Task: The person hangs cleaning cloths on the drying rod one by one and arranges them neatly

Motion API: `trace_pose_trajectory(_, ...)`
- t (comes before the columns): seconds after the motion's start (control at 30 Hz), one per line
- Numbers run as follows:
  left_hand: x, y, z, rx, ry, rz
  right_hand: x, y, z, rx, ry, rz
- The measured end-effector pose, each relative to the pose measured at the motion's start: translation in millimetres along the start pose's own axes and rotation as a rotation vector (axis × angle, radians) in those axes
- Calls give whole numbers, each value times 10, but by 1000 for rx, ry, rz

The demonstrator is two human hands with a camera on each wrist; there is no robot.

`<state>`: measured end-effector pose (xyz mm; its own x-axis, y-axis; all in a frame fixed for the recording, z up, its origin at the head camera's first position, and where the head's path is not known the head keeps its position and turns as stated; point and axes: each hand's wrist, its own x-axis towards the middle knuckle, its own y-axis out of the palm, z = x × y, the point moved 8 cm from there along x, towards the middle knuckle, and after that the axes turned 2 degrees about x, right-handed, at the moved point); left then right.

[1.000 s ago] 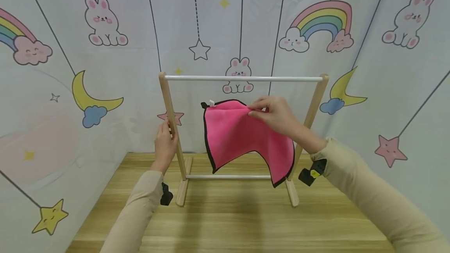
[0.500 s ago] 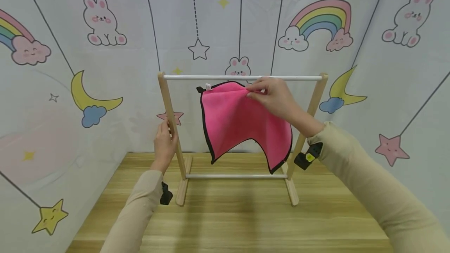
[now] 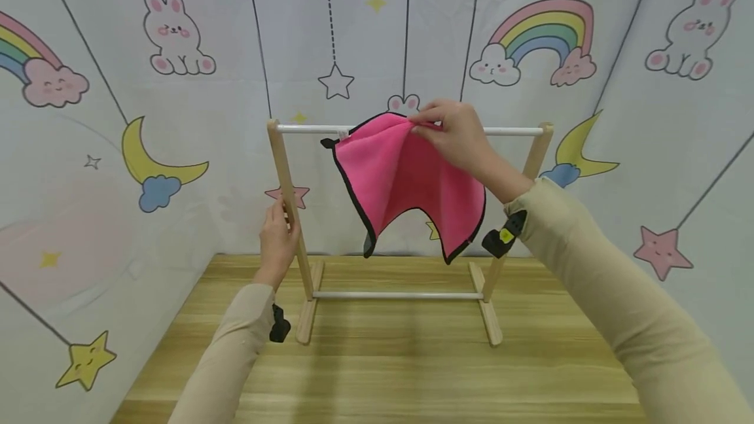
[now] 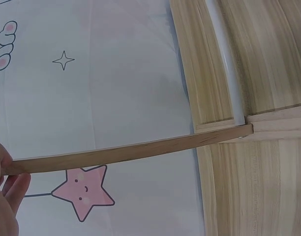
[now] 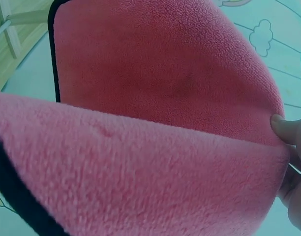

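Wall point(image 3: 230, 103) behind hands point(image 3: 278, 239); right one point(image 3: 461, 135) pinches cloth point(image 3: 371, 172).

- The left hand point(image 4: 4, 204) is gripping a wooden post point(image 4: 116, 153) at the left edge.
- The post is running across to a wooden foot point(image 4: 281, 123), with a white rod point(image 4: 226, 64) joining there.
- The foot is lying along a wood-grain table point(image 4: 254, 196).
- A pale backdrop point(image 4: 126, 83) is showing a smiling pink star point(image 4: 84, 191) just below the post.
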<state>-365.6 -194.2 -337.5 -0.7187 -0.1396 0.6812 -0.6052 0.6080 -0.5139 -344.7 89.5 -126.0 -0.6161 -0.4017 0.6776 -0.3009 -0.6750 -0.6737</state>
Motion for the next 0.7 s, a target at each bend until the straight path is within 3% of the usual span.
trace_pose_trajectory(0.33, -2, 4, 11, -12, -17, 19, 179, -53, -117, -65, 16, -63)
trace_pose_trajectory(0.7, 0, -10, 10, -4, 3, -8, 309, -227, -210, -102, 26, -297)
